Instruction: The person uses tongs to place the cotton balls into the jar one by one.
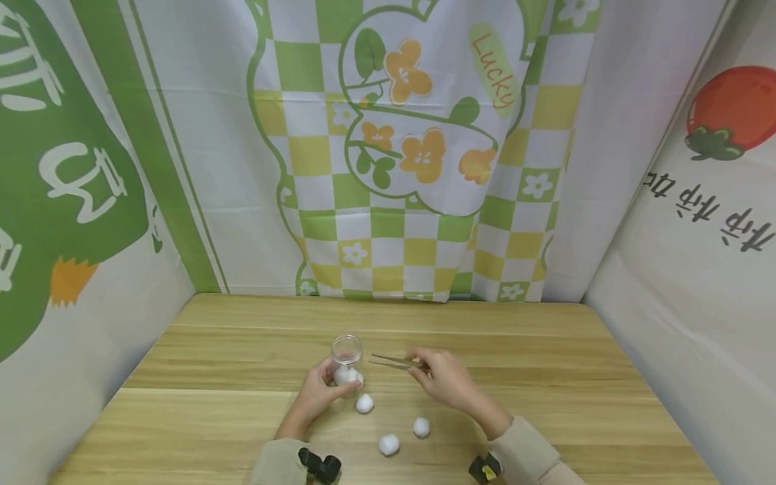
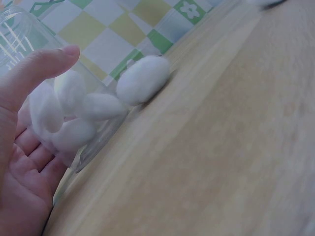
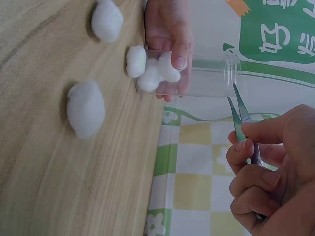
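A clear jar (image 1: 347,350) stands upright on the table, its mouth uncovered and several cotton balls (image 2: 71,93) heaped in its lower part. My left hand (image 1: 319,391) grips the jar low down, thumb across the front and fingers behind. In my right hand (image 1: 445,377) a pair of metal tweezers (image 3: 240,115) is pinched between thumb and fingers. The tweezers' tips are apart with nothing between them, just right of the jar near its rim height. Three loose cotton balls lie on the table: one beside the jar (image 1: 364,403), two nearer me, a left one (image 1: 389,444) and a right one (image 1: 421,427).
The wooden table (image 1: 515,350) runs back to a green and yellow checkered cloth (image 1: 403,252) hanging behind it. Printed white cloths hang at the left and right sides. A black wrist camera (image 1: 319,465) sits at the left sleeve, another (image 1: 485,467) at the right.
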Demonstrator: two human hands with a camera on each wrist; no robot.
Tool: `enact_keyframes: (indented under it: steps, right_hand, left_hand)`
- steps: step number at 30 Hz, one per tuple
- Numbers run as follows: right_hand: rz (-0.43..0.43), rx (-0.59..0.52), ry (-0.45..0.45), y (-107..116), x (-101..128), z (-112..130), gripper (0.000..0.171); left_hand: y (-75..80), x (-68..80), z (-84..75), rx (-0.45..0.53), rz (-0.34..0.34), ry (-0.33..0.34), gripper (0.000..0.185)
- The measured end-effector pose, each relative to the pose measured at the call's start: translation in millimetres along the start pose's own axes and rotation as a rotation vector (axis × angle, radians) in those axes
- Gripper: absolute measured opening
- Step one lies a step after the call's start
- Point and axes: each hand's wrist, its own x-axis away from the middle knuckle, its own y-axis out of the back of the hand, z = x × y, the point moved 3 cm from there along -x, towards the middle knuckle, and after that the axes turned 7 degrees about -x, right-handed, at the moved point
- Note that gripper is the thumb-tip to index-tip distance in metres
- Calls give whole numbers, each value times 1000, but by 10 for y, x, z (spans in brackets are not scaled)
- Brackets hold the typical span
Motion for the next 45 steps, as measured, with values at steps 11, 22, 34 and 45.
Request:
enact_keyframes:
  steps: [11,22,34,45]
  right_hand:
    - [-5,17,23,-63,56,-20,17]
    - [59,-12,6,-136,94,-38,18]
    - [83,-2,18,-260,115,-69,17]
    - [80,-19,13,-334,129,-104,17]
  left_hand:
    - [3,-1,6,-16,0,5,62]
    - [4,4,4,-9,6,-1,60]
    - [8,6,5,-5,0,-13,58]
    - [4,3,3,-10,5,-13,58]
